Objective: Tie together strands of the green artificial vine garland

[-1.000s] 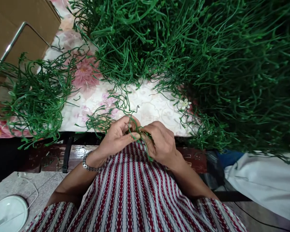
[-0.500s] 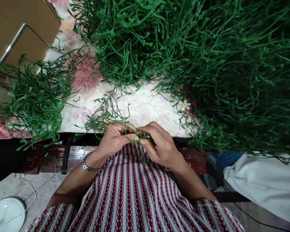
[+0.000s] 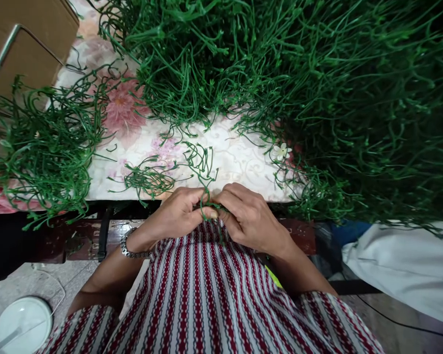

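Thin green plastic stems [image 3: 205, 181] with small branched tips rise from between my two hands, held just off the table's near edge. My left hand [image 3: 184, 211] pinches them between thumb and forefinger. Close against it, my right hand [image 3: 249, 216] has its fingers closed on the same stems, and its fingertips partly hide where they meet. A small loose bunch of green stems [image 3: 149, 179] lies on the cloth just beyond my left hand.
A large heap of green stems [image 3: 317, 98] covers the back and right of the flowered tablecloth [image 3: 232, 147]. A smaller pile [image 3: 47, 142] sits at left beside a cardboard box [image 3: 25, 39] and a bent metal rod [image 3: 3, 54]. A white round object [image 3: 24, 322] is on the floor.
The stems in my hands have shifted right and now stand upright above my fingers, apart from the small bunch on the cloth. My right hand's fingers have curled in more.
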Tool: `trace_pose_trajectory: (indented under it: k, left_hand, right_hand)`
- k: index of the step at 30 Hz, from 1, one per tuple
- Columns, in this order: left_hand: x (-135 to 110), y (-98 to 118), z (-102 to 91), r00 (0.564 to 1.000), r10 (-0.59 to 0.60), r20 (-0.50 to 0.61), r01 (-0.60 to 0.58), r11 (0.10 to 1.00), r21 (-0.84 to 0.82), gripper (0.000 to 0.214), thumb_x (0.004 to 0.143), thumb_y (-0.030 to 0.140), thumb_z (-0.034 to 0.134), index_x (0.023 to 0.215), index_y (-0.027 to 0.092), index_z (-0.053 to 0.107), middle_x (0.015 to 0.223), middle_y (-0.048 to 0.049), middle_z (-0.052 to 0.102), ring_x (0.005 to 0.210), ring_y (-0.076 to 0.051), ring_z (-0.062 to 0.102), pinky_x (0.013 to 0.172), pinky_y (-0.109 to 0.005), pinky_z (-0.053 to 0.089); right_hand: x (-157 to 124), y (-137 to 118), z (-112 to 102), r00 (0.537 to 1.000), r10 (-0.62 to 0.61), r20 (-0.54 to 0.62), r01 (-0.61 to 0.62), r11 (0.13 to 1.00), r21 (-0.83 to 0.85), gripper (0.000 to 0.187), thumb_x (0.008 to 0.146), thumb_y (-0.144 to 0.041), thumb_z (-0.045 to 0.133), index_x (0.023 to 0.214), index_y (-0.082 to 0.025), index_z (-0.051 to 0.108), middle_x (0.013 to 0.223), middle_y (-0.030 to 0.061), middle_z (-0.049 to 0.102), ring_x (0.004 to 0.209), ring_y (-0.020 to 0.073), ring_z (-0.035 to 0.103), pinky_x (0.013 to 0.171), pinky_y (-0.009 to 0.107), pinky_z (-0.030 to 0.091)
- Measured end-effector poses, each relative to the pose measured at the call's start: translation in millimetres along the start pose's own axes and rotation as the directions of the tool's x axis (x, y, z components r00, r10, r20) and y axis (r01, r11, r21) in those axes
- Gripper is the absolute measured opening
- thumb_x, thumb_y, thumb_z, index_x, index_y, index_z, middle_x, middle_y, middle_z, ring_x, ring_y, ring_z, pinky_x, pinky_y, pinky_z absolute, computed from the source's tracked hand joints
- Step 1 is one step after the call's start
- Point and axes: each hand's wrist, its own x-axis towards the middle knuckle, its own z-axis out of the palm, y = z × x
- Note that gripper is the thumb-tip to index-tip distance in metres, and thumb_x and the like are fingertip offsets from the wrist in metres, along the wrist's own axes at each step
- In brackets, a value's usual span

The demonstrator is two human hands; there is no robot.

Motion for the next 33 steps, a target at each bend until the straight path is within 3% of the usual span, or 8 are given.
trace_pose_trajectory:
  k: [3, 8, 15, 19, 24, 28, 30, 33]
  left_hand:
    - [0, 1, -2.8, 0.996, 0.048, 0.078, -0.059, 0.987, 0.147, 0.021, 0.079, 0.024, 0.054, 0.063, 0.015, 0.045, 0.057, 0.0048, 0.046, 0.052, -0.007, 0.037, 0.049, -0.019, 0.028]
    - [-1, -1, -4.8, 0.971, 0.131, 0.198, -0.159, 0.978, 0.134, 0.014, 0.082, 0.022, 0.046, 0.075, 0.015, 0.055, 0.070, -0.0019, 0.059, 0.065, -0.012, 0.051, 0.062, -0.023, 0.039]
    - [-1, -5, -7.3, 0.944, 0.198, 0.265, -0.239, 0.962, 0.130, 0.015, 0.081, 0.019, 0.045, 0.070, 0.016, 0.055, 0.062, 0.0005, 0.051, 0.058, -0.011, 0.045, 0.058, -0.024, 0.033]
    - [-1, -7, -9.3, 0.942, 0.226, 0.246, -0.262, 0.957, 0.124, 0.028, 0.083, 0.026, 0.047, 0.057, 0.016, 0.046, 0.053, 0.0031, 0.041, 0.051, -0.009, 0.037, 0.053, -0.024, 0.028]
    - [1, -8, -18.0, 0.934, 0.230, 0.273, -0.242, 0.970, 0.009, 0.029, 0.084, 0.029, 0.048, 0.058, 0.015, 0.048, 0.056, 0.0021, 0.043, 0.053, -0.009, 0.040, 0.053, -0.023, 0.031]
    - [6, -2, -18.6, 0.994, 0.085, 0.064, -0.071, 0.979, -0.190, 0.021, 0.076, 0.029, 0.061, 0.063, 0.014, 0.054, 0.057, 0.0027, 0.047, 0.051, -0.007, 0.041, 0.049, -0.020, 0.031]
    - [9, 2, -14.1, 0.999, 0.037, -0.015, -0.040, 0.955, -0.294, 0.021, 0.074, 0.029, 0.063, 0.062, 0.014, 0.056, 0.058, 0.0021, 0.049, 0.053, -0.007, 0.042, 0.051, -0.020, 0.033]
    - [10, 2, -5.3, 0.998, 0.013, -0.060, -0.034, 0.932, -0.362, 0.023, 0.072, 0.032, 0.065, 0.061, 0.014, 0.056, 0.058, 0.0021, 0.049, 0.054, -0.008, 0.043, 0.052, -0.021, 0.034]
  right_hand:
    - [1, 0, -3, 0.997, -0.008, 0.076, 0.011, 0.999, -0.036, 0.014, 0.080, -0.010, 0.039, 0.083, -0.012, 0.052, 0.076, 0.0060, 0.051, 0.072, 0.0156, 0.045, 0.064, 0.029, 0.038]
    - [2, 2, -3, 0.988, -0.050, 0.144, 0.054, 0.998, -0.021, 0.012, 0.080, -0.011, 0.039, 0.082, -0.013, 0.050, 0.073, 0.0051, 0.051, 0.070, 0.0150, 0.044, 0.061, 0.028, 0.036]
    - [4, 8, -2, 0.972, -0.154, 0.177, 0.142, 0.987, 0.078, 0.010, 0.081, -0.015, 0.040, 0.075, -0.016, 0.049, 0.063, 0.0006, 0.048, 0.061, 0.0128, 0.042, 0.057, 0.026, 0.033]
    - [6, 10, -2, 0.958, -0.172, 0.231, 0.121, 0.968, 0.219, 0.010, 0.082, -0.015, 0.042, 0.075, -0.016, 0.049, 0.065, 0.0001, 0.049, 0.062, 0.0111, 0.044, 0.058, 0.024, 0.034]
    - [3, 14, -16, 0.927, -0.227, 0.298, 0.081, 0.898, 0.432, 0.016, 0.085, -0.017, 0.041, 0.071, -0.016, 0.047, 0.064, -0.0010, 0.046, 0.061, 0.0092, 0.042, 0.057, 0.022, 0.033]
    - [2, 19, -24, 0.976, -0.055, 0.210, -0.054, 0.877, 0.477, 0.016, 0.090, -0.024, 0.036, 0.080, -0.016, 0.046, 0.072, 0.0006, 0.046, 0.065, 0.0093, 0.042, 0.060, 0.023, 0.035]
    - [4, 18, -20, 0.991, 0.078, 0.110, -0.124, 0.846, 0.518, 0.019, 0.092, -0.027, 0.032, 0.082, -0.016, 0.044, 0.071, -0.0002, 0.044, 0.063, 0.0089, 0.041, 0.059, 0.022, 0.035]
    - [7, 13, -8, 0.976, 0.217, -0.024, -0.168, 0.818, 0.550, 0.018, 0.092, -0.029, 0.034, 0.086, -0.017, 0.045, 0.067, -0.0024, 0.043, 0.059, 0.0073, 0.040, 0.055, 0.020, 0.034]
